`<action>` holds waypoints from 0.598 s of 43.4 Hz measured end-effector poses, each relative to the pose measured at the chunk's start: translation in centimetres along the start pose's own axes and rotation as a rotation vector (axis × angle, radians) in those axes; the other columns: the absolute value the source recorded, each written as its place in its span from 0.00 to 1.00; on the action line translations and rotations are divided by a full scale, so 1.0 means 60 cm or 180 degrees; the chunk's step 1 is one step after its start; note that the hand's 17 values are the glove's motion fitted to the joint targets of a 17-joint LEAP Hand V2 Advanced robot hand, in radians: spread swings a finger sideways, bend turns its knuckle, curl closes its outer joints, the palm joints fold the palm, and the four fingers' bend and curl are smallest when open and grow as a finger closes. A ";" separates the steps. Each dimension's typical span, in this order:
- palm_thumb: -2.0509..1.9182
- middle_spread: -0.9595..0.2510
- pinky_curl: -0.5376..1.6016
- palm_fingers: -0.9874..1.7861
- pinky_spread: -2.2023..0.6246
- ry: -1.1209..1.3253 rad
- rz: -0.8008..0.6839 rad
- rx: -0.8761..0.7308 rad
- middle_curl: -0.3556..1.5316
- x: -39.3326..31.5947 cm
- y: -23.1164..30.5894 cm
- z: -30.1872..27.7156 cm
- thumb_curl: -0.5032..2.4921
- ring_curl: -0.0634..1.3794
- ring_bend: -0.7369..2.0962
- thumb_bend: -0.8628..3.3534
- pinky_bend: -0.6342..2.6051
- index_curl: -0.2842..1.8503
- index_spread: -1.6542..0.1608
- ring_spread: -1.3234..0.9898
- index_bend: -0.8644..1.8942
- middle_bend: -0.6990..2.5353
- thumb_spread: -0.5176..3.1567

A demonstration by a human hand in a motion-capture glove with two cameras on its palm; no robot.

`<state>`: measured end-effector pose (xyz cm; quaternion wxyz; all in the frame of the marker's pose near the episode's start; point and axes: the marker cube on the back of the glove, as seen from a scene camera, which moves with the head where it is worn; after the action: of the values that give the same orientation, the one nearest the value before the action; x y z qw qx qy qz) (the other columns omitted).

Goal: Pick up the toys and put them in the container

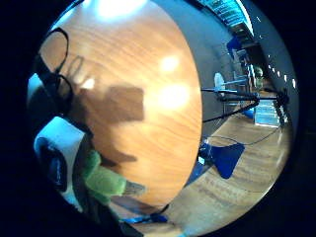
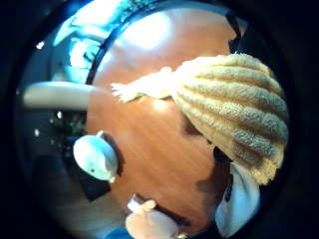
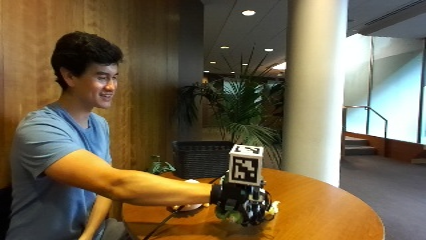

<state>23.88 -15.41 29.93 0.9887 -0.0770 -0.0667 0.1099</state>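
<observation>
Item: my gloved right hand (image 3: 241, 204), arm stretched out over the round wooden table (image 3: 333, 210). Fingers curled round a plush toy (image 2: 234, 109): yellow ribbed body, green parts showing at the palm's little-finger side, held above the tabletop. Item: white rounded container (image 2: 95, 157), on the table, well apart from the toy. Item: pale toy (image 2: 149, 221), near the table's edge beside the container.

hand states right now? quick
Right hand: curled round a green-and-yellow plush toy, held just above the table.
Bare hand: not visible, cannot be told.
</observation>
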 end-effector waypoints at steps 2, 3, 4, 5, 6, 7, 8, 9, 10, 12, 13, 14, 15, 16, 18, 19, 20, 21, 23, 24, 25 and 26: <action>0.69 0.53 0.43 0.75 0.64 0.0001 0.0038 0.0019 0.43 0.005 0.004 -0.023 0.32 0.40 0.69 0.28 0.53 0.16 0.72 0.42 0.36 0.40 0.51; 0.69 0.53 0.43 0.75 0.64 0.0024 0.0068 0.0047 0.43 0.007 0.006 -0.037 0.33 0.41 0.69 0.28 0.53 0.16 0.72 0.42 0.36 0.40 0.50; 0.69 0.52 0.43 0.74 0.64 0.0055 0.0103 0.0084 0.44 0.009 0.010 -0.054 0.33 0.41 0.69 0.28 0.53 0.15 0.72 0.41 0.36 0.40 0.50; 0.70 0.51 0.43 0.74 0.63 0.0090 0.0139 0.0126 0.44 0.010 0.014 -0.072 0.34 0.41 0.69 0.28 0.53 0.15 0.72 0.41 0.37 0.40 0.49; 0.70 0.51 0.43 0.74 0.63 0.0119 0.0173 0.0169 0.44 0.011 0.018 -0.090 0.34 0.41 0.69 0.28 0.53 0.15 0.72 0.41 0.37 0.40 0.49; 0.70 0.50 0.43 0.74 0.63 0.0141 0.0201 0.0214 0.45 0.012 0.023 -0.110 0.34 0.41 0.69 0.28 0.53 0.15 0.72 0.41 0.36 0.40 0.49; 0.70 0.50 0.43 0.73 0.63 0.0159 0.0210 0.0262 0.45 0.013 0.029 -0.131 0.35 0.41 0.68 0.27 0.53 0.15 0.72 0.41 0.37 0.40 0.48; 0.70 0.49 0.44 0.73 0.63 0.0181 0.0184 0.0309 0.45 0.014 0.037 -0.154 0.35 0.41 0.68 0.27 0.53 0.15 0.72 0.41 0.37 0.40 0.47; 0.70 0.49 0.44 0.73 0.63 0.0212 0.0112 0.0351 0.45 0.015 0.046 -0.177 0.35 0.41 0.68 0.27 0.53 0.15 0.72 0.40 0.37 0.40 0.46; 0.70 0.48 0.44 0.73 0.63 0.0248 -0.0063 0.0422 0.46 0.013 0.066 -0.219 0.36 0.40 0.67 0.27 0.53 0.15 0.72 0.40 0.37 0.40 0.45; 0.70 0.48 0.44 0.73 0.63 0.0230 -0.0111 0.0456 0.46 0.007 0.076 -0.239 0.36 0.40 0.67 0.27 0.53 0.15 0.72 0.40 0.37 0.40 0.45; 0.70 0.48 0.44 0.73 0.63 0.0199 -0.0149 0.0491 0.46 -0.001 0.087 -0.258 0.37 0.40 0.67 0.27 0.53 0.15 0.72 0.40 0.37 0.40 0.45; 0.70 0.47 0.44 0.73 0.63 0.0173 -0.0192 0.0527 0.47 -0.010 0.099 -0.276 0.37 0.40 0.67 0.27 0.53 0.14 0.72 0.40 0.37 0.40 0.44; 0.71 0.47 0.44 0.73 0.63 0.0161 -0.0212 0.0563 0.47 -0.020 0.111 -0.294 0.37 0.40 0.67 0.27 0.53 0.14 0.72 0.40 0.37 0.40 0.44; 0.71 0.47 0.44 0.73 0.63 0.0169 -0.0103 0.0638 0.47 -0.038 0.131 -0.327 0.38 0.40 0.66 0.26 0.52 0.14 0.72 0.40 0.37 0.40 0.43; 0.71 0.46 0.44 0.73 0.63 0.0187 -0.0034 0.0671 0.47 -0.045 0.139 -0.341 0.38 0.40 0.66 0.26 0.52 0.14 0.72 0.40 0.37 0.40 0.43; 0.71 0.46 0.44 0.73 0.63 0.0209 0.0000 0.0699 0.47 -0.050 0.147 -0.353 0.38 0.40 0.66 0.26 0.52 0.14 0.72 0.39 0.37 0.40 0.42; 0.71 0.46 0.44 0.73 0.63 0.0228 -0.0001 0.0724 0.48 -0.054 0.156 -0.365 0.38 0.40 0.66 0.26 0.52 0.14 0.72 0.39 0.37 0.40 0.42; 0.71 0.45 0.44 0.74 0.63 0.0238 -0.0037 0.0770 0.48 -0.065 0.173 -0.389 0.39 0.40 0.66 0.26 0.52 0.14 0.72 0.39 0.37 0.40 0.42; 0.71 0.45 0.44 0.74 0.63 0.0238 -0.0049 0.0793 0.48 -0.072 0.182 -0.402 0.39 0.40 0.66 0.26 0.52 0.14 0.72 0.39 0.37 0.40 0.41; 0.71 0.45 0.44 0.74 0.63 0.0241 -0.0054 0.0813 0.49 -0.078 0.191 -0.414 0.39 0.40 0.66 0.26 0.52 0.13 0.72 0.39 0.37 0.40 0.41; 0.71 0.45 0.44 0.74 0.63 0.0245 -0.0054 0.0830 0.49 -0.084 0.198 -0.425 0.40 0.40 0.66 0.26 0.51 0.13 0.72 0.39 0.37 0.40 0.41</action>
<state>20.35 -8.62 2.39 0.9930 0.0486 -0.0146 0.1063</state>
